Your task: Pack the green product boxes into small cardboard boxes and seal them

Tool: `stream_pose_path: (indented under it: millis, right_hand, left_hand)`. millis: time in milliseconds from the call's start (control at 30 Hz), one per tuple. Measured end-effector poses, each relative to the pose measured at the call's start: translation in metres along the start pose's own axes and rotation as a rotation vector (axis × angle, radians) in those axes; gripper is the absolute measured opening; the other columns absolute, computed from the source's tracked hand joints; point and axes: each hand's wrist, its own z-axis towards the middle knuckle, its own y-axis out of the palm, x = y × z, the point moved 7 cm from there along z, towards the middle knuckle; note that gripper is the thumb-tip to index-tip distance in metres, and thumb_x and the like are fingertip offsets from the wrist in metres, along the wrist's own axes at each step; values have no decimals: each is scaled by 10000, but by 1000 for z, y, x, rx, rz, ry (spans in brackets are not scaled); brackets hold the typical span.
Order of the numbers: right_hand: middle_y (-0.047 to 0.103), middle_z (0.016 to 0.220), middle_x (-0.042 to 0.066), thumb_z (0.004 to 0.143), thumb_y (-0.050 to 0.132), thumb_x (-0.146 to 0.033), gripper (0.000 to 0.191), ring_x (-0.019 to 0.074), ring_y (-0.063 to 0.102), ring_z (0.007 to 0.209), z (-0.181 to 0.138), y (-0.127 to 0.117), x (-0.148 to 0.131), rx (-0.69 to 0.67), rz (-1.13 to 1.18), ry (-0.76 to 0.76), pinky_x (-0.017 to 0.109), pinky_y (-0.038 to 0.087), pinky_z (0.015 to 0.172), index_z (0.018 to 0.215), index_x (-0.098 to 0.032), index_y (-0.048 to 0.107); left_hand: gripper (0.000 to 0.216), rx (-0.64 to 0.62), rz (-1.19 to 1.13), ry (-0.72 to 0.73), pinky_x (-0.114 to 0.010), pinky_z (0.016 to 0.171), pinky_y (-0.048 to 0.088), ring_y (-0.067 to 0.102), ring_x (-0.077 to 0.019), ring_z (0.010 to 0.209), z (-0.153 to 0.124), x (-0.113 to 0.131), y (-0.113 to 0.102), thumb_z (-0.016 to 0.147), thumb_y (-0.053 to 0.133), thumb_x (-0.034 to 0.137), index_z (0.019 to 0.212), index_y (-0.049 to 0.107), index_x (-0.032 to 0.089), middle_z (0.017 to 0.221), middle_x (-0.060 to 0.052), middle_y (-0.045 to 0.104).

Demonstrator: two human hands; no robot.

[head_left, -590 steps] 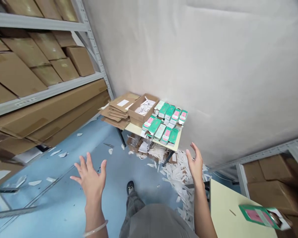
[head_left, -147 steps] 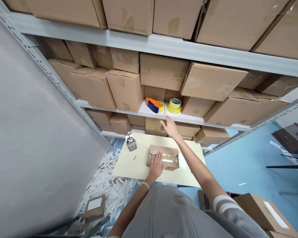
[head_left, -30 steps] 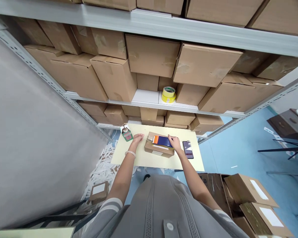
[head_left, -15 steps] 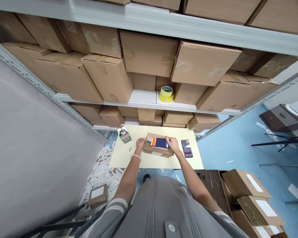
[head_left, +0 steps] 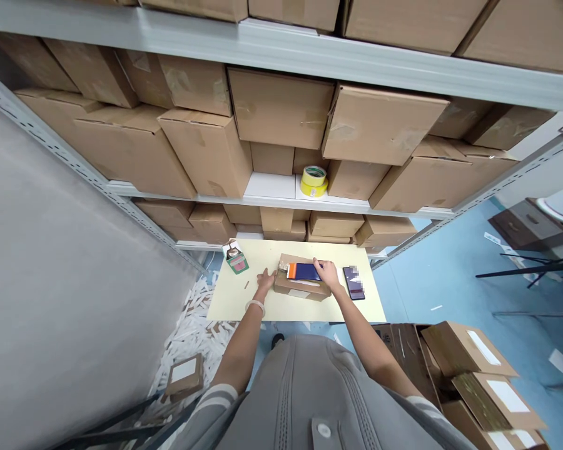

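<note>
A small cardboard box [head_left: 304, 291] lies on the cream table [head_left: 234, 306] in front of me. On top of it is a flat dark blue item [head_left: 304, 271] with an orange band; its exact kind is unclear. My right hand [head_left: 327, 273] grips this item's right end, thumb on top. A crumpled, shiny clear piece [head_left: 284, 266] shows at the item's left end, on the box. My left hand [head_left: 265, 280] is at the box's left end, fingers apart and holding nothing; whether a fingertip touches the cardboard is hard to tell.
A phone [head_left: 354, 283] lies right of the box, and a green-and-white open carton [head_left: 236, 257] stands back left. Two tape rolls [head_left: 314, 181] are stacked on the shelf [head_left: 272, 186] among cardboard boxes. Labelled parcels [head_left: 502, 395] are piled at right; paper strips [head_left: 201, 312] cover the floor at left.
The fingers of my left hand have come apart from a pinch by the clear piece and moved slightly down. My right hand keeps its grip on the blue item.
</note>
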Motion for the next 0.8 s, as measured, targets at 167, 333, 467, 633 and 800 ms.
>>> stream_pose_path:
  millis: [167, 333, 467, 633, 800]
  right_hand:
    - [585, 528, 44, 953, 247, -560, 625, 150, 500, 529, 0, -2, 1, 12, 17, 17, 249, 302, 560, 514, -205, 515]
    - [556, 499, 35, 952, 258, -554, 619, 147, 475, 512, 1, 0, -1, 0, 2, -2, 253, 291, 556, 509, -205, 513]
    - [602, 544, 50, 962, 264, -532, 620, 153, 514, 540, 0, 0, -3, -11, -21, 2, 247, 314, 573, 538, -198, 570]
    - [634, 576, 53, 973, 269, -521, 617, 156, 549, 568, -2, -3, -3, -31, -51, 18, 236, 322, 579, 578, -197, 615]
    - [650, 598, 63, 972, 300, -501, 590, 161, 536, 581, 0, -7, -1, -51, -73, 51, 237, 325, 579, 601, -194, 641]
  left_hand:
    - [692, -158, 101, 186, -401, 1197, 180, 212, -235, 1473, -2, 20, -9, 816, 489, 254, 1485, 329, 184, 1585, -112, 264]
    - [1107, -447, 530, 666, -550, 1155, -103, -40, -322, 1493, -8, 60, -6, 654, 699, 378, 1547, 84, 154, 1620, -161, 16]
    - [1359, -553, 712, 758, -564, 1136, -131, -38, -361, 1487, -5, 82, 15, 476, 806, 531, 1539, 87, 84, 1598, -232, 21]
    - [1421, -603, 720, 749, -578, 1137, -97, -10, -393, 1481, 1, 98, 37, 403, 810, 627, 1535, 147, 84, 1589, -259, 44]
    - [1407, -598, 674, 696, -631, 1116, -78, -5, -423, 1473, 2, 96, 38, 398, 832, 598, 1539, 159, 122, 1585, -266, 121]
